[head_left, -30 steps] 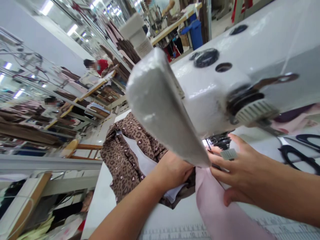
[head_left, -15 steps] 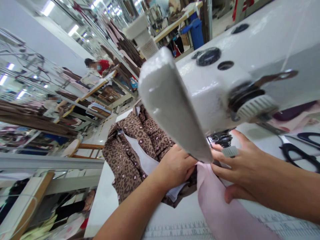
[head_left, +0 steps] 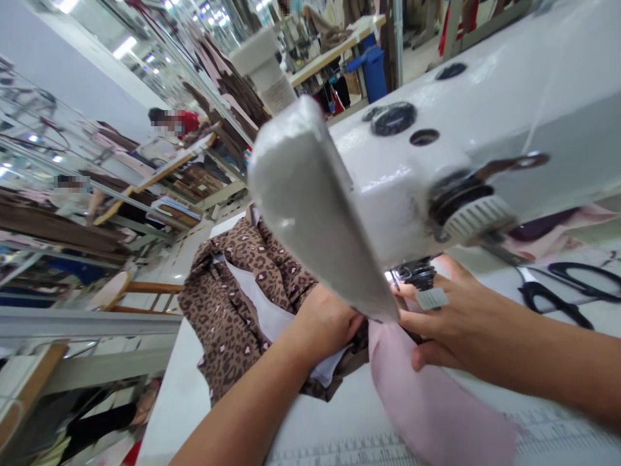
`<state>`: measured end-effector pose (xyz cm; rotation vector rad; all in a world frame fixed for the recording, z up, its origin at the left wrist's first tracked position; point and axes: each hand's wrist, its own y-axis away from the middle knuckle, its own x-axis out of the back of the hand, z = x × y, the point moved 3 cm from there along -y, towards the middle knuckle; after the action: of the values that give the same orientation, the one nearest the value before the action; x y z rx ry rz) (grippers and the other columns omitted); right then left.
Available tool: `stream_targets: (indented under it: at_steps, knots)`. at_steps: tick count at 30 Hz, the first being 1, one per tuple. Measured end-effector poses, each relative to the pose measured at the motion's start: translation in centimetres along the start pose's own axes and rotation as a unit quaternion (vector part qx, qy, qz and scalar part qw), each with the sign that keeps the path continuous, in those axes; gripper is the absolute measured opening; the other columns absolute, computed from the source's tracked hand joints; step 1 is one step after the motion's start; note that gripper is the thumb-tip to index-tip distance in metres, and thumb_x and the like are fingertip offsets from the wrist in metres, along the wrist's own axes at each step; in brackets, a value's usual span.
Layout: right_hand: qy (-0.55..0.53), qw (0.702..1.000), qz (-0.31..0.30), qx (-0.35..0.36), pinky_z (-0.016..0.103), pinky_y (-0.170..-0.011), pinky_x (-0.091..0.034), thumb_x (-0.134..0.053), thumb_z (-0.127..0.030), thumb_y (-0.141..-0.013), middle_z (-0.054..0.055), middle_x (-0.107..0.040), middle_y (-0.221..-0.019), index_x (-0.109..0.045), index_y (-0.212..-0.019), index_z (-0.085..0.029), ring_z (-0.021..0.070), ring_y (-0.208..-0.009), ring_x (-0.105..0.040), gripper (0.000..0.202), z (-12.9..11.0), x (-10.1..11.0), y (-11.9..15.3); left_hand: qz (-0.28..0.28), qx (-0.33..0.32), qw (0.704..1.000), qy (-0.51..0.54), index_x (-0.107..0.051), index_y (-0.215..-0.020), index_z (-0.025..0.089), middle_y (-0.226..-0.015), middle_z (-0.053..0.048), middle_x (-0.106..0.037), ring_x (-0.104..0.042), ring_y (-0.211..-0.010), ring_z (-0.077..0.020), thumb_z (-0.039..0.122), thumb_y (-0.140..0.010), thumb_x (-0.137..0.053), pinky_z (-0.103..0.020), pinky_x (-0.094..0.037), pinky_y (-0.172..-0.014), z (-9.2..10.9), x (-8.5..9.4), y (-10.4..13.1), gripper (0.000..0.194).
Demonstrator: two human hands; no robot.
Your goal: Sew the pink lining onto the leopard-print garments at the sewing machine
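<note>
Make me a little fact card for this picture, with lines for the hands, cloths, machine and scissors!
Left hand: on the leopard-print cloth, fingers curled
Right hand: at the pink cloth, fingertips partly hidden
Leopard-print cloth: brown, rumpled, on the white table
Pink cloth: smooth, partly over ruler markings
Sewing machine: white, above both hands
Scissors: black-handled, beyond the right hand
</note>
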<state>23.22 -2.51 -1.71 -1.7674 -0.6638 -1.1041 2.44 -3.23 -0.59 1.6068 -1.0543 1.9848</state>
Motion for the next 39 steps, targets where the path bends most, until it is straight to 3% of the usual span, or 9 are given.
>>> stream_targets:
  at_steps: [5,10,16,20,24,27,30,34,39]
  knots:
    - [0.011,1.000,0.001,-0.016,0.055,-0.102,-0.040,-0.064,-0.059,-0.095,0.007,-0.072,-0.113,-0.074,-0.096,-0.024,0.0270,-0.102,-0.059,0.036,0.2,0.3,-0.1,0.016,0.009,1.000,-0.008,-0.073,-0.100,0.018,-0.089,-0.008,-0.074,-0.069,-0.086,-0.0213,0.015,-0.095,-0.053,-0.034,-0.060,-0.081,-0.7,-0.5,0.0,0.021]
    - [-0.002,0.999,0.028,-0.036,0.055,-0.105,-0.037,-0.057,-0.055,-0.100,0.008,-0.073,-0.103,-0.074,-0.088,-0.023,0.0277,-0.102,-0.060,0.038,0.3,0.0,0.1,-0.006,0.030,0.999,-0.012,-0.072,-0.087,0.021,-0.081,-0.005,-0.070,-0.067,-0.084,-0.0205,0.014,-0.092,-0.053,-0.033,-0.057,-0.081,-1.2,-1.6,0.1,0.021]
    - [-0.015,0.999,0.013,-0.046,0.055,-0.106,-0.036,-0.057,-0.053,-0.100,0.008,-0.072,-0.099,-0.074,-0.092,-0.025,0.0284,-0.102,-0.062,0.034,0.5,-0.4,0.4,-0.053,0.067,0.995,-0.044,-0.074,-0.097,0.022,-0.081,-0.006,-0.070,-0.065,-0.076,-0.0214,0.024,-0.099,-0.050,-0.033,-0.055,-0.072,-1.5,-2.1,0.3,0.025]
    - [-0.029,0.999,-0.007,-0.031,0.055,-0.103,-0.040,-0.065,-0.053,-0.096,0.011,-0.070,-0.109,-0.073,-0.108,-0.024,0.0293,-0.105,-0.061,0.033,0.5,-0.4,0.6,-0.033,0.018,0.999,-0.008,-0.070,-0.114,0.019,-0.093,-0.007,-0.075,-0.068,-0.081,-0.0202,0.016,-0.101,-0.045,-0.033,-0.057,-0.075,-1.0,-0.5,-0.4,0.028]
    - [-0.076,0.995,-0.056,0.024,0.054,-0.097,-0.045,-0.067,-0.059,-0.092,0.015,-0.066,-0.115,-0.071,-0.097,-0.019,0.0316,-0.108,-0.058,0.041,-0.3,0.1,0.8,0.004,-0.036,0.999,0.037,-0.064,-0.117,0.018,-0.111,-0.009,-0.075,-0.070,-0.103,-0.0193,0.008,-0.101,-0.043,-0.034,-0.058,-0.091,1.4,2.6,-0.6,0.029]
    - [-0.142,0.985,-0.081,0.047,0.055,-0.102,-0.044,-0.064,-0.058,-0.095,0.016,-0.066,-0.121,-0.072,-0.096,-0.016,0.0337,-0.120,-0.054,0.042,-1.2,0.9,0.8,-0.003,0.002,0.999,0.043,-0.061,-0.123,0.019,-0.113,-0.011,-0.072,-0.068,-0.108,-0.0207,0.010,-0.101,-0.046,-0.037,-0.058,-0.096,3.5,4.9,0.8,0.028]
    - [-0.187,0.974,-0.118,0.051,0.056,-0.111,-0.040,-0.064,-0.035,-0.093,0.017,-0.066,-0.123,-0.070,-0.113,-0.012,0.0357,-0.133,-0.048,0.031,-1.8,1.6,0.8,-0.028,0.084,0.995,0.038,-0.060,-0.123,0.017,-0.114,-0.014,-0.071,-0.068,-0.106,-0.0251,0.031,-0.099,-0.062,-0.041,-0.059,-0.093,4.3,6.3,3.4,0.028]
    - [-0.183,0.972,-0.126,0.082,0.053,-0.119,-0.037,-0.050,-0.004,-0.074,0.016,-0.063,-0.138,-0.061,-0.135,-0.012,0.0304,-0.142,-0.045,0.063,-2.0,1.7,0.8,-0.092,0.150,0.984,-0.026,-0.069,-0.106,0.017,-0.096,-0.009,-0.074,-0.070,-0.090,-0.0251,0.032,-0.096,-0.068,-0.042,-0.060,-0.083,3.9,6.7,7.0,0.018]
    - [-0.199,0.972,-0.081,0.091,0.046,-0.110,-0.049,-0.034,-0.008,-0.097,0.013,-0.067,-0.135,-0.063,-0.138,-0.018,0.0236,-0.125,-0.063,0.051,-2.8,1.2,-0.5,-0.079,0.164,0.982,0.041,-0.074,-0.098,0.017,-0.094,-0.009,-0.073,-0.070,-0.090,-0.0195,0.028,-0.105,-0.049,-0.032,-0.059,-0.083,4.4,7.8,8.6,0.028]
